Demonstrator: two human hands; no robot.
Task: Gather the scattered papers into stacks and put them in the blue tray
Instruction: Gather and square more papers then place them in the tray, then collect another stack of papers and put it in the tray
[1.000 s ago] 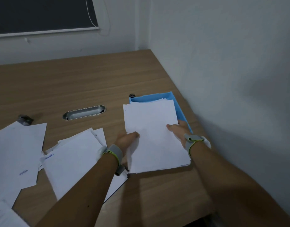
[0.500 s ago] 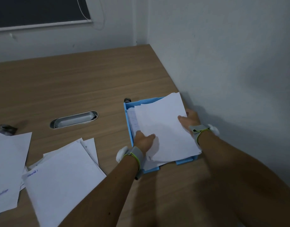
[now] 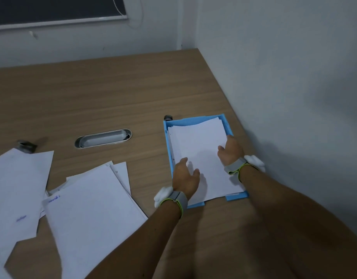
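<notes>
A stack of white papers [image 3: 201,150] lies inside the blue tray [image 3: 227,125] at the table's right side, near the wall. My left hand [image 3: 184,178] rests flat on the stack's near left corner with fingers spread. My right hand [image 3: 231,151] lies on the stack's right edge, fingers apart. More loose white papers [image 3: 89,210] are spread on the table to the left, and another sheet pile [image 3: 18,190] lies at the far left.
An oval metal cable grommet [image 3: 103,138] is set in the wooden table [image 3: 113,93]. A small dark clip [image 3: 25,147] sits by the far-left papers, and a small dark round object [image 3: 168,118] by the tray's far corner. The wall runs close along the tray's right.
The stack has gone from above the table's near edge into the blue tray and now lies flat. Both hands moved forward with it and now rest open on top.
</notes>
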